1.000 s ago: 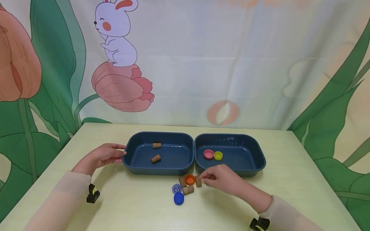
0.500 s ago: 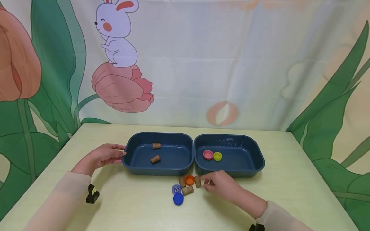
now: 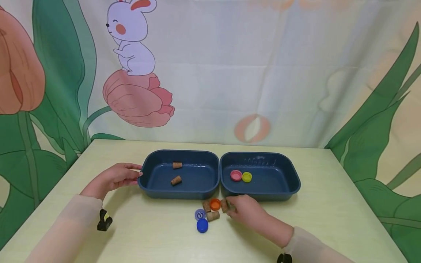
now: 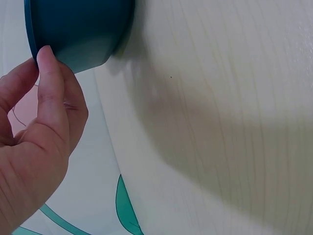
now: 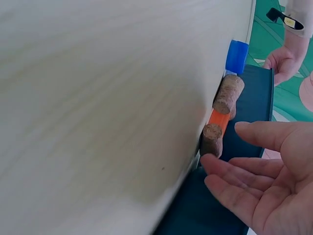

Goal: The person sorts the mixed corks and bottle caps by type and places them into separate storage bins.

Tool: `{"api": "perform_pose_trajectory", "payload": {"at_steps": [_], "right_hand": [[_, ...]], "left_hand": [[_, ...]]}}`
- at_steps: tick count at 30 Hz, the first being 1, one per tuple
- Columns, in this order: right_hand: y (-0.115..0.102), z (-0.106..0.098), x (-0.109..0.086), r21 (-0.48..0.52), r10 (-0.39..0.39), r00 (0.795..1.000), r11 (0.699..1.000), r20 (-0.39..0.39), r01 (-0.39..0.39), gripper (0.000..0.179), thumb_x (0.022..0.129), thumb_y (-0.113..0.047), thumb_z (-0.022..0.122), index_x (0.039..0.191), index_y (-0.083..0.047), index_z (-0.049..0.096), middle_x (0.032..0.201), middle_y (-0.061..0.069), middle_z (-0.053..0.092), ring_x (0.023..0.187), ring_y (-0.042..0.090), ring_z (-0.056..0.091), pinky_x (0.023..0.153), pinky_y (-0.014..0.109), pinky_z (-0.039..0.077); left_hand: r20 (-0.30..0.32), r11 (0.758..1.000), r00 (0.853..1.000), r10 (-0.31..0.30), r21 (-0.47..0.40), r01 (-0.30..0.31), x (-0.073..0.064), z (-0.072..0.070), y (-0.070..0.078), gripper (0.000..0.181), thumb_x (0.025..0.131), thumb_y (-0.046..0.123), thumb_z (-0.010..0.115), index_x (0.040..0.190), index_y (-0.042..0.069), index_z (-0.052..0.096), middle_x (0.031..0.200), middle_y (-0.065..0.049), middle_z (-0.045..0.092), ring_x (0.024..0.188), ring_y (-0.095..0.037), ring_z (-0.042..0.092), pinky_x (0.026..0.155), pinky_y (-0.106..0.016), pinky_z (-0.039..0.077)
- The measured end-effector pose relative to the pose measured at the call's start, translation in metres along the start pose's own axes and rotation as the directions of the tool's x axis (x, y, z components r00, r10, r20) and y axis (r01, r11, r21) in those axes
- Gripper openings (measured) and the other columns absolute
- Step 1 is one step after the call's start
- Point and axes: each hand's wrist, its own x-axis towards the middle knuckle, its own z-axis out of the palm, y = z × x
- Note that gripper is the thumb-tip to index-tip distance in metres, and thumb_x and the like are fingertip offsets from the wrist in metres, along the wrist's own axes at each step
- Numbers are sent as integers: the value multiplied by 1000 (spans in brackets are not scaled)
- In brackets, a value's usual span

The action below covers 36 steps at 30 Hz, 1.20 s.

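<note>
My left hand (image 3: 120, 177) pinches the left end of a dark blue tray (image 3: 184, 195), thumb and finger at its rim (image 4: 33, 49). Inside that tray lie two corks (image 3: 176, 180). My right hand (image 3: 246, 212) is beside the rightmost loose cork (image 3: 224, 205), in front of the trays. In the right wrist view its thumb stands apart from the fingers, one fingertip right at this cork (image 5: 212, 140). Next to the cork sits an orange bottle cap (image 3: 215, 204), with two more corks (image 3: 213, 216), a pale purple cap (image 3: 200, 214) and a blue cap (image 3: 202, 225) nearby.
A second dark blue tray (image 3: 279, 195) stands against the first on the right. It holds a pink cap (image 3: 236, 175) and a yellow cap (image 3: 247, 177). Behind the pale wooden table (image 3: 148, 230) hangs a printed cloth (image 3: 204, 91).
My right hand has shifted slightly left, its fingertips now closer around the rightmost loose cork. The left hand stays at the tray's end, and the corks and caps lie as before.
</note>
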Motion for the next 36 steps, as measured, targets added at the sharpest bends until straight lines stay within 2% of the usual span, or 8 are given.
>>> {"api": "perform_pose_trajectory", "payload": {"at_steps": [2, 7, 10, 13, 20, 28, 32, 36], "right_hand": [[-2, 2, 2, -30, 13, 1000, 999, -2, -13, 17, 87, -11, 80, 93, -3, 67, 67, 0, 52, 64, 15, 46, 59, 28, 39], [-5, 6, 6, -89, 31, 999, 996, -20, -33, 18, 86, -13, 80, 93, -2, 68, 67, 3, 58, 64, 16, 52, 62, 33, 49], [-7, 9, 9, -95, 23, 999, 995, -38, -27, 15, 89, -12, 76, 83, -5, 65, 60, 0, 50, 60, 16, 49, 58, 30, 43], [-7, 10, 11, -92, 13, 999, 996, -46, -17, 23, 91, -11, 73, 74, -8, 58, 59, -3, 41, 58, 15, 43, 57, 27, 34], [-9, 13, 14, -83, 25, 998, 996, -55, -30, 32, 86, -7, 78, 70, -11, 51, 62, -3, 38, 60, 15, 42, 59, 28, 32], [-11, 19, 18, -141, 28, 990, 989, -139, -48, 20, 92, -6, 69, 74, -4, 61, 61, 6, 55, 56, 20, 52, 56, 33, 48], [-12, 18, 16, -123, 28, 990, 991, -136, -44, 19, 93, -5, 68, 75, -4, 62, 61, 4, 53, 57, 19, 50, 56, 31, 46], [-10, 14, 12, -31, 17, 993, 999, -114, -20, 16, 95, -4, 67, 79, -4, 64, 63, 1, 52, 59, 15, 46, 57, 26, 38]], "left_hand": [[2, 1000, 1000, 5, -2, -5, 0, 0, 0, 59, 105, 9, 55, 153, -13, 30, 90, 4, 70, 76, -5, 69, 75, -17, 61], [22, 1000, 999, 24, -14, -24, 1, 0, -2, 60, 105, 9, 55, 153, -14, 29, 88, 5, 71, 76, -3, 69, 76, -17, 61], [29, 999, 999, 29, -19, -28, 1, -1, -3, 60, 105, 9, 55, 153, -15, 29, 88, 6, 70, 76, -3, 69, 76, -17, 61], [26, 1000, 999, 27, -11, -27, 0, -1, -3, 60, 105, 10, 55, 153, -14, 29, 88, 7, 70, 77, -3, 68, 77, -17, 61], [27, 1000, 999, 27, -2, -27, 0, -1, -2, 60, 105, 11, 56, 153, -13, 29, 90, 6, 69, 77, -3, 68, 78, -18, 61], [23, 1000, 999, 23, -2, -23, 1, -1, -1, 59, 105, 10, 55, 153, -13, 30, 89, 6, 70, 77, -3, 68, 79, -19, 62], [18, 1000, 1000, 20, 2, -20, 1, -1, -1, 59, 105, 10, 56, 153, -13, 31, 89, 6, 70, 77, -4, 69, 80, -19, 62], [15, 1000, 1000, 15, -2, -15, 0, 0, 0, 59, 105, 10, 56, 153, -13, 31, 89, 5, 70, 77, -4, 69, 79, -19, 62]]}}
